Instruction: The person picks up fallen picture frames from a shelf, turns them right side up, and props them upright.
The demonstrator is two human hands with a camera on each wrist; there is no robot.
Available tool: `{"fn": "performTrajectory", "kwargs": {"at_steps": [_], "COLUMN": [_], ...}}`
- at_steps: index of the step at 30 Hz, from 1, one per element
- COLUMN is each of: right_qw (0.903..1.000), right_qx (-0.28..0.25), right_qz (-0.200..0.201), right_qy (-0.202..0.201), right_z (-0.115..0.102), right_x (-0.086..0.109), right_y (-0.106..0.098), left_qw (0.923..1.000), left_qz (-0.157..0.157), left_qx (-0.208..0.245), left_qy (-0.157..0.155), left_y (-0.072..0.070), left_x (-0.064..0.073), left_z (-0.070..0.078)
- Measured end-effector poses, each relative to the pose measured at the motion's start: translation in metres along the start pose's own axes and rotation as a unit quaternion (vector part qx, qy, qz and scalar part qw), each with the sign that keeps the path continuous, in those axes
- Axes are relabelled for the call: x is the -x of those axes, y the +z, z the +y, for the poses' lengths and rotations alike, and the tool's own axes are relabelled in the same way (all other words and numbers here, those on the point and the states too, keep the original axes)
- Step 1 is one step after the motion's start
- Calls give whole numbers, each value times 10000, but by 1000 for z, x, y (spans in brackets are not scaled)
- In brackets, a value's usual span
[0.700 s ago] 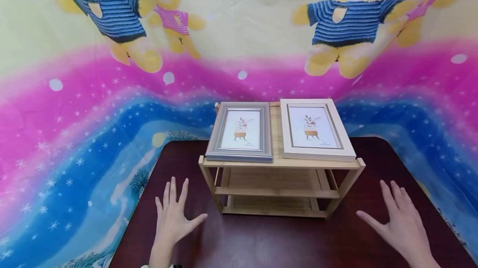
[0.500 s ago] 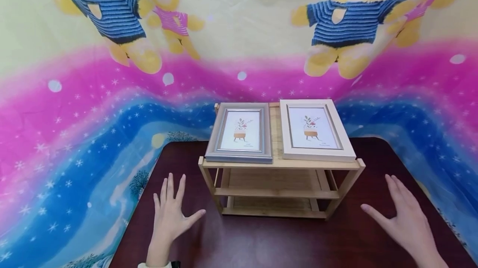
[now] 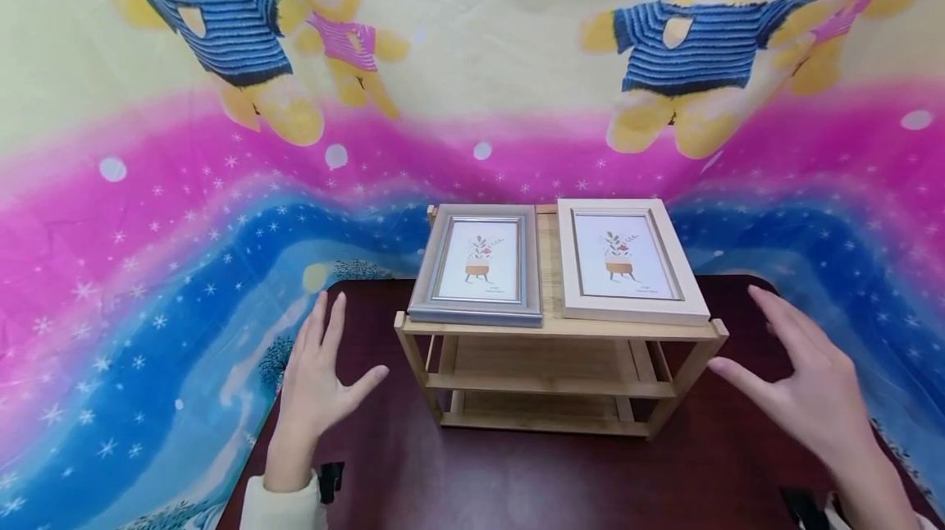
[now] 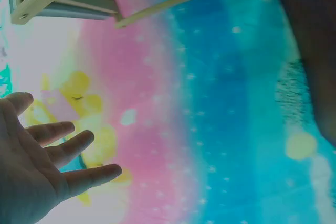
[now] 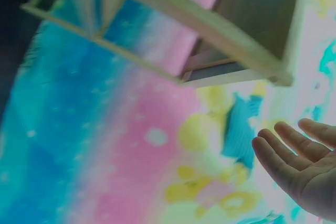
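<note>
A light wooden rack (image 3: 550, 385) with lower shelves stands on a dark table. On its top lie two picture frames, face up: a grey one (image 3: 431, 276) on the left and a white one (image 3: 690, 292) on the right, each showing a potted-plant print. My left hand (image 3: 313, 386), fingers spread, hovers left of the rack and touches nothing. To the rack's right hangs my right hand (image 3: 808, 390), thumb held apart from the fingers, also holding nothing. Both wrist views show fingers (image 4: 79, 148) and fingers (image 5: 294, 148) apart from the rack.
The dark red table (image 3: 531, 481) extends in front of the rack and on both sides. Behind and around it hangs a backdrop cloth (image 3: 472, 87) printed with teddy bears and snowflakes. Black straps (image 3: 331, 481) sit at the wrists.
Both hands have risen in the head view, moving forward along the sides of the rack. The left has also shifted slightly left. Rack and picture frames have stayed put.
</note>
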State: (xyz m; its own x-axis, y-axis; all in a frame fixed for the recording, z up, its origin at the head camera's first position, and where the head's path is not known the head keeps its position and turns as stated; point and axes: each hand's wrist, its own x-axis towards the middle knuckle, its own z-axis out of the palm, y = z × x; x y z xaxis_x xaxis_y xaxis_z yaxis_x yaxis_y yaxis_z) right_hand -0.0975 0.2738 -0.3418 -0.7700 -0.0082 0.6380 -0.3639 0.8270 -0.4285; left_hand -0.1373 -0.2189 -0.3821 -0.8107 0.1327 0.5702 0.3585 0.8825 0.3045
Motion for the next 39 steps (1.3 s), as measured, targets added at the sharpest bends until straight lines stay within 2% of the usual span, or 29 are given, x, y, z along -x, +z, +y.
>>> {"fn": "performTrajectory", "kwargs": {"at_steps": [6,12,16,22,26,30,36,39], "right_qw": [9977,9920,9893,9836,9767,9712,9634,9603], "right_qx": [-239,-334,-350,-522,-739,-675,-31,279], "right_qz": [-244,-441,-792,-1512,-1894,-2186,-2486,-2588], "right_qy": [-583,-1131,-1171,-827,-686,-665,-1007,-1002], "right_z": [-27,-51,-65,-79,-86,-90,-100,-104], "right_x": [-30,-53,-64,-77,-86,-92,-95,-96], "right_y": [6,23,36,57,71,82,93,97], "left_qw": [9997,9981,9952,9863,9787,9736,9679,9650], "left_qz": [-83,-297,-409,-703,-1047,-1398,-1862,-2055], "left_qx": [171,427,754,1390,1725,1798,1659,1566], "left_qy": [167,321,465,536,381,134,-301,-462], "left_y": [-10,-16,-18,-10,0,9,21,25], "left_x": [-29,-59,-75,-102,-119,-134,-148,-153], "left_z": [13,30,39,39,35,32,32,33]}}
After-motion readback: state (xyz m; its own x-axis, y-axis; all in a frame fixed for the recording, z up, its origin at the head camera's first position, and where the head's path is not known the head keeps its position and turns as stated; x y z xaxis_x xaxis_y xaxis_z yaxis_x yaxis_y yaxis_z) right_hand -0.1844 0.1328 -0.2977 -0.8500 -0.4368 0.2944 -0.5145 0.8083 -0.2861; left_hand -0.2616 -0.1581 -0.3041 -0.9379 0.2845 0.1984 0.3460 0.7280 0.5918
